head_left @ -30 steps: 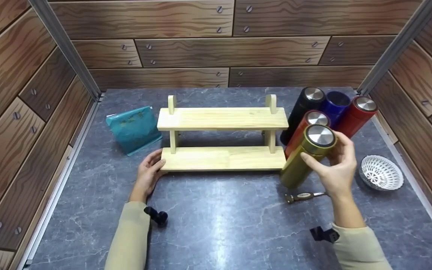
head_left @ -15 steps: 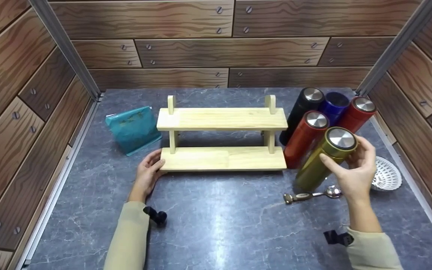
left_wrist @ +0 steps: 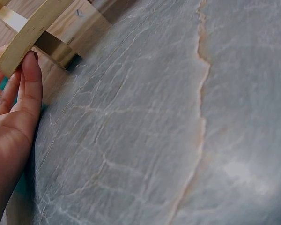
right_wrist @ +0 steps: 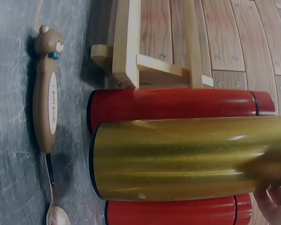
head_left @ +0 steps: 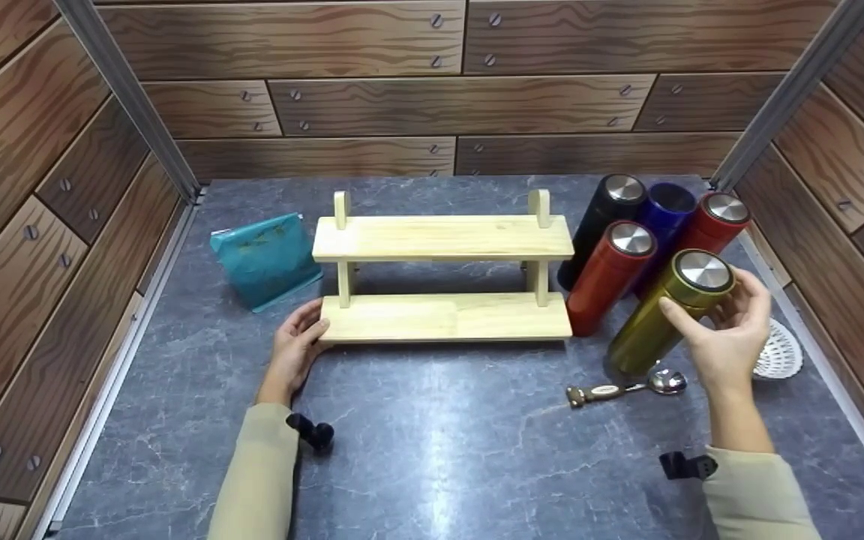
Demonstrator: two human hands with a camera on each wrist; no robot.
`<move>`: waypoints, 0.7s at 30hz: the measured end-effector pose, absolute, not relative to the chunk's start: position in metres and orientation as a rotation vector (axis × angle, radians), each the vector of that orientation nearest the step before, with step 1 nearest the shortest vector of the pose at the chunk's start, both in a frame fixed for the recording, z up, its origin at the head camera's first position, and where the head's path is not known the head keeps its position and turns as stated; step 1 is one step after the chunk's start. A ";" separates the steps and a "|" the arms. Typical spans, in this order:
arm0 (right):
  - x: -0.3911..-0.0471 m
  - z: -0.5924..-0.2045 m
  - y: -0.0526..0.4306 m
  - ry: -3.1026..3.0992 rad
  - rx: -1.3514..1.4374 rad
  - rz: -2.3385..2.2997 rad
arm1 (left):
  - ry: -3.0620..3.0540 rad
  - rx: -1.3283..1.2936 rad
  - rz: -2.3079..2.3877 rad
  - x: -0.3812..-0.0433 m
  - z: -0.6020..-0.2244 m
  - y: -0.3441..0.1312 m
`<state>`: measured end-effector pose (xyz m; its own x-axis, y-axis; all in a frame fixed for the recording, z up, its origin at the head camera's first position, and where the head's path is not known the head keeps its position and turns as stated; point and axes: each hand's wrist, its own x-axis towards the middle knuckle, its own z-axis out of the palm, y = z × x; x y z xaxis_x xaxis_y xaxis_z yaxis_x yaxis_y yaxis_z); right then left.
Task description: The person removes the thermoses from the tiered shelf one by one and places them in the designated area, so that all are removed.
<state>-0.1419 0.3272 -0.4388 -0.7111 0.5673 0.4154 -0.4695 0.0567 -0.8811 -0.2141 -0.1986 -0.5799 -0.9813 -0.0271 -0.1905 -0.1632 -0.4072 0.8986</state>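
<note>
My right hand [head_left: 732, 337] grips a gold thermos flask [head_left: 653, 330] near its silver-topped lid, thumb on the near side and fingers round the far side. The flask stands roughly upright beside a red thermos [head_left: 603, 289]. In the right wrist view the gold flask [right_wrist: 187, 159] spans the middle, with the fingers at the right edge. My left hand [head_left: 298, 349] holds the left end of a two-tier wooden shelf [head_left: 402, 319], thumb over the lower board. In the left wrist view the left hand [left_wrist: 14, 117] has the board end [left_wrist: 23, 42] between thumb and fingers.
Behind the red flask stand a black thermos [head_left: 601, 232], a blue tumbler [head_left: 661, 225] and another red thermos [head_left: 709, 232]. A bear-handled spoon [head_left: 604, 391] lies in front of the gold flask. A white woven basket [head_left: 781, 356] is at right, a teal pouch [head_left: 267, 262] at left.
My right hand has moved the gold flask to the right, away from the shelf's end and the front red flask. More of the spoon now shows. The left hand has stayed put.
</note>
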 end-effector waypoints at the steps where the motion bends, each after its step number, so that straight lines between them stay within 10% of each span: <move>1: -0.143 -0.439 0.328 -1.584 -0.110 1.751 | 1.670 -0.267 2.551 -0.214 -0.580 -0.198; 21: -0.162 -0.432 0.326 -1.644 -0.181 1.662 | 1.649 -0.275 2.565 -0.215 -0.581 -0.198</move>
<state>-0.1623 0.3258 -0.4319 -0.6890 0.5987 0.4084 -0.4149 0.1363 -0.8996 -0.2148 -0.1983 -0.5812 -0.9807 -0.0301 -0.1932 -0.1633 -0.4175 0.8939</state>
